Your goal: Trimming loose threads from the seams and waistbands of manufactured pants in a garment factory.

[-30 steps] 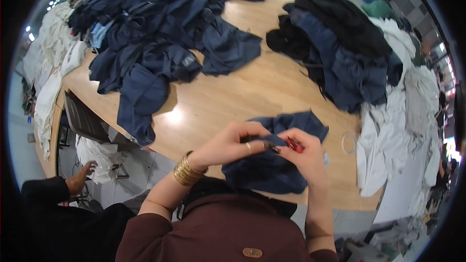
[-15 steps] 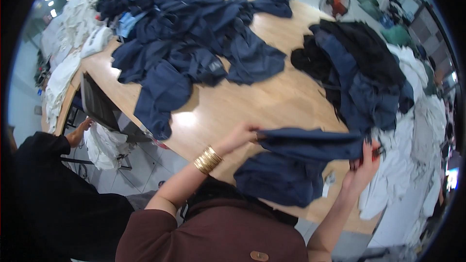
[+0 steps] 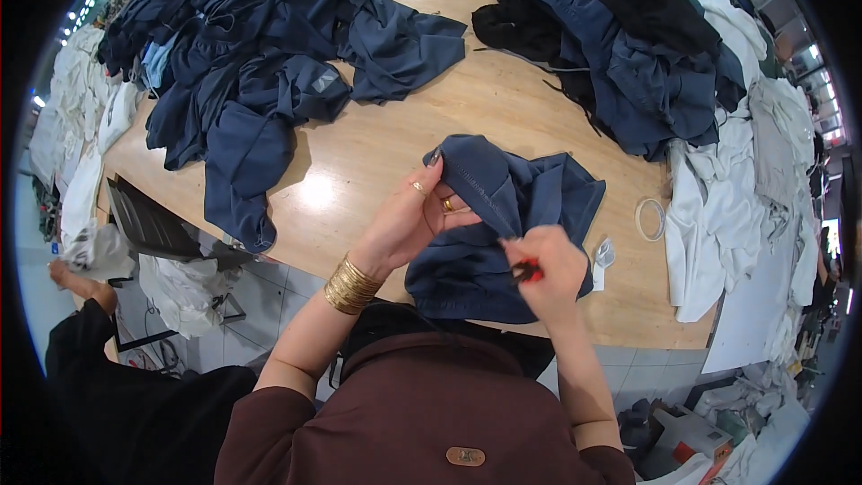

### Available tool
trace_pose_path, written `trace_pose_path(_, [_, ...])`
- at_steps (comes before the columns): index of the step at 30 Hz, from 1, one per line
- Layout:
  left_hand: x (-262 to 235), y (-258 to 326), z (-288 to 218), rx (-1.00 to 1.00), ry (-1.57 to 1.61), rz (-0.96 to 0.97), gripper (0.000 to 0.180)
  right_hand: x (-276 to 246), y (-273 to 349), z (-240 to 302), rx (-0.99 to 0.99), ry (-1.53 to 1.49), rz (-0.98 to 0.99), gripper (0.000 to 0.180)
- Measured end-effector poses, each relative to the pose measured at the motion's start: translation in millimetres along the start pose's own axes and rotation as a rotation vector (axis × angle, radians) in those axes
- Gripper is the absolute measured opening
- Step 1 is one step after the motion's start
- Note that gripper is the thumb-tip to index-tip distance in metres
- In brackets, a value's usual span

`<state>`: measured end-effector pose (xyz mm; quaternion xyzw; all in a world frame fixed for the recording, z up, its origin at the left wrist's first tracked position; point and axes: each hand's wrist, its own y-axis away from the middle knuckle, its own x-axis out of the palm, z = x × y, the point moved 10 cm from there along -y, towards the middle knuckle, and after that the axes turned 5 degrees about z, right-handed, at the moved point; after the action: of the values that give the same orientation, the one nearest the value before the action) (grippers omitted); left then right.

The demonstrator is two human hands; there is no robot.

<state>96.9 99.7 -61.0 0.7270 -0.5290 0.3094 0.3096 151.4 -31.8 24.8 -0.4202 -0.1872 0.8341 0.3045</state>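
Left hand [image 3: 409, 220]: clamped on a navy garment [image 3: 494, 224], frame centre.
Right hand [image 3: 548, 265]: pinches a small red tool [image 3: 530, 271] against the garment.

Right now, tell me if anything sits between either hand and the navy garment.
Nothing visible does. The left hand already grips a folded edge of the navy garment. The right hand, pinching a small red tool, rests against the cloth near its middle. The garment lies on the wooden table.

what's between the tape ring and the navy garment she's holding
A small clear packet lies on the wooden table between the tape ring and the navy garment, in the head view.
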Motion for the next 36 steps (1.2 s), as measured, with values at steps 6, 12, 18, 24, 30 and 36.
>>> trace_pose_path(6, [8, -3, 11, -0.008, 0.273, 0.073, 0.048, 6, 10, 9, -0.017, 0.014, 0.038, 0.020])
trace_pose_path(12, [8, -5, 10, -0.017, 0.236, 0.069, 0.046, -8, 2, -2, 0.179, 0.007, -0.015, 0.029])
trace_pose_path(18, [2, -3, -14, 0.110, -0.699, -0.059, 0.038, 3, 16, -67, 0.819, -0.791, -0.046, 0.012])
trace_pose_path(24, [8, -1, -29, 0.279, -0.888, -0.178, 0.023, 10, 23, -82, 0.939, -1.077, -0.156, 0.011])
trace_pose_path(30, [19, -8, -23, 0.206, -0.826, -0.037, 0.027, 5, 19, -90, 0.931, -1.104, -0.215, 0.009])
trace_pose_path(36, [17, 5, -15, 0.198, -0.849, -0.049, 0.028, -29, 7, -117, 0.825, -1.149, -0.465, 0.010])
